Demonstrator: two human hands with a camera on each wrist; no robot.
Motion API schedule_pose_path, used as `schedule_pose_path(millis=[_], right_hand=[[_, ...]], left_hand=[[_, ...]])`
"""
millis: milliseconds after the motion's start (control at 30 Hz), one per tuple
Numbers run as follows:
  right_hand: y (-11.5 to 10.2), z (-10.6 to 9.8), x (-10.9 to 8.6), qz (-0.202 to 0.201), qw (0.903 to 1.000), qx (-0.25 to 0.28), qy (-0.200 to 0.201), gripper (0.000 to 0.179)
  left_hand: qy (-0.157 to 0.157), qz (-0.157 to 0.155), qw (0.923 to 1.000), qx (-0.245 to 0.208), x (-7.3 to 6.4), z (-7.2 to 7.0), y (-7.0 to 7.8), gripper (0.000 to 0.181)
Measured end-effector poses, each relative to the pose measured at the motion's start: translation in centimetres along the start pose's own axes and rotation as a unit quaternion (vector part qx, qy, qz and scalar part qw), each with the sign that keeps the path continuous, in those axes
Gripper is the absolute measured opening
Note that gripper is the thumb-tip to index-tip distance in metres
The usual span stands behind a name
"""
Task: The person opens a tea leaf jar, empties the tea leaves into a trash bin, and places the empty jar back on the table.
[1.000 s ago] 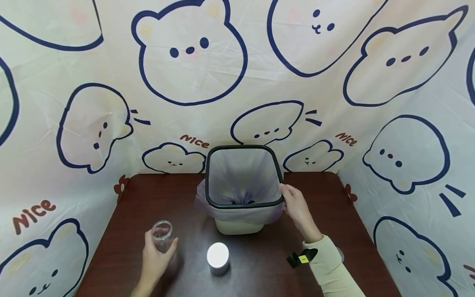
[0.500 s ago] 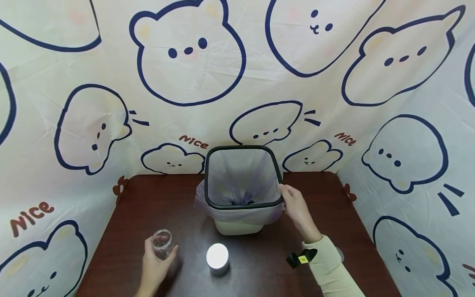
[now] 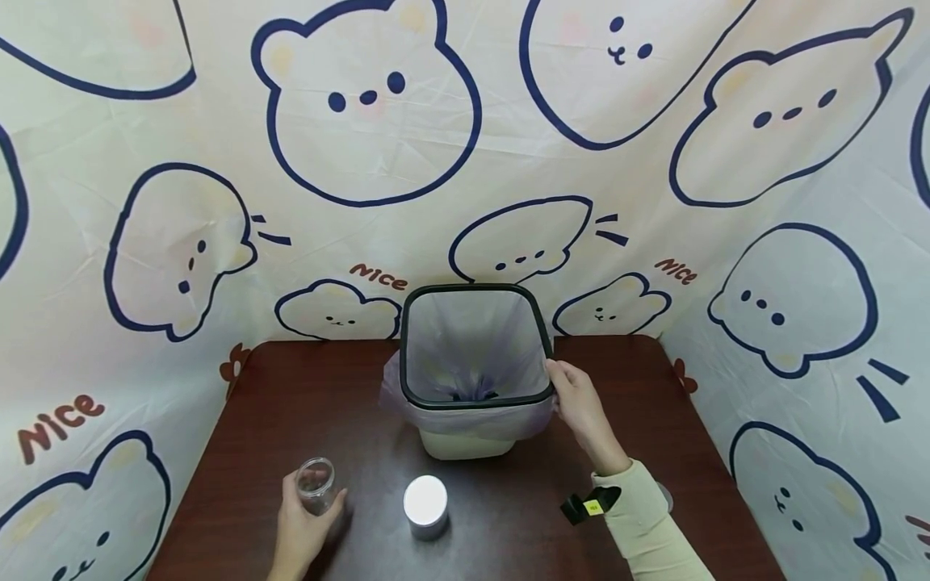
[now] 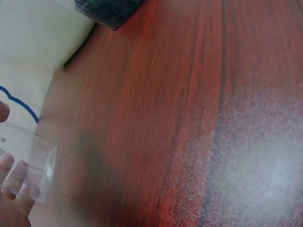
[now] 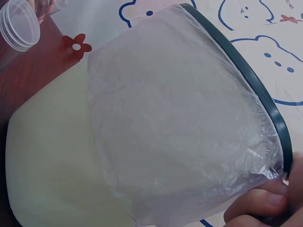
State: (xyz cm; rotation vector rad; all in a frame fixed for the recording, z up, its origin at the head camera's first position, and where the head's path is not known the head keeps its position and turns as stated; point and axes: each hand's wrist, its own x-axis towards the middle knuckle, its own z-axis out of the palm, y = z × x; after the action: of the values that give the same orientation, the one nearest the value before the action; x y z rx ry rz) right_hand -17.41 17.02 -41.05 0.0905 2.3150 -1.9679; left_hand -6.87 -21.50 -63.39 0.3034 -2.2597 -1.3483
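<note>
A clear see-through jar (image 3: 316, 487) with a round rim at its top is gripped by my left hand (image 3: 299, 524), thumb on one side and fingers on the other. In the left wrist view, fingers show through the wall of the jar (image 4: 40, 163). Whether its bottom touches the table cannot be told. My right hand (image 3: 584, 407) pinches the dark green rim (image 3: 546, 347) of a pale trash bin (image 3: 465, 446) at its right side. A thin purple bag (image 3: 465, 343) lines the bin and folds over the outside. Between the hands stands a small dark jar with a white lid (image 3: 426, 502).
All of this is on a dark brown wooden table (image 3: 320, 387). Behind and beside it hangs a cloth (image 3: 370, 145) printed with cartoon bears. A black wrist device (image 3: 592, 505) is by the right sleeve, and a clear round edge (image 3: 666, 496) shows beyond it.
The left hand has lowered the clear jar and drawn it slightly toward me. My right hand stays on the bin rim, and the white-lidded jar has not moved.
</note>
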Motion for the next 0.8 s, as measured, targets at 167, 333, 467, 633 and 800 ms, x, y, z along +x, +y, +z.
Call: schedule_pose_path(millis=[167,333,467,633,800], right_hand=[[0.0,0.0,0.0,-0.001,1.0000,-0.005,-0.001,0.038],[1.3,-0.3,0.9,0.001,1.0000,-0.002,0.002,0.039],[3.1,-0.5,1.9,0.005,1.0000,-0.003,0.007,0.039],[3.6,-0.5,2.2,0.002,0.9999,-0.002,0.015,0.039],[3.1,-0.4,2.0,0.011,0.9999,-0.001,0.011,0.039]], left_hand=[[0.002,0.002,1.0000,-0.003,0.0,0.0,-0.2,0.067],[0.002,0.001,1.0000,-0.006,-0.1,0.1,-0.4,0.067],[-0.009,-0.022,0.9996,0.013,-0.2,0.0,-0.4,0.069],[-0.031,-0.046,0.9970,0.055,-0.3,-0.3,-0.5,0.073],[-0.040,-0.051,0.9960,0.061,-0.3,-0.3,-0.7,0.075]])
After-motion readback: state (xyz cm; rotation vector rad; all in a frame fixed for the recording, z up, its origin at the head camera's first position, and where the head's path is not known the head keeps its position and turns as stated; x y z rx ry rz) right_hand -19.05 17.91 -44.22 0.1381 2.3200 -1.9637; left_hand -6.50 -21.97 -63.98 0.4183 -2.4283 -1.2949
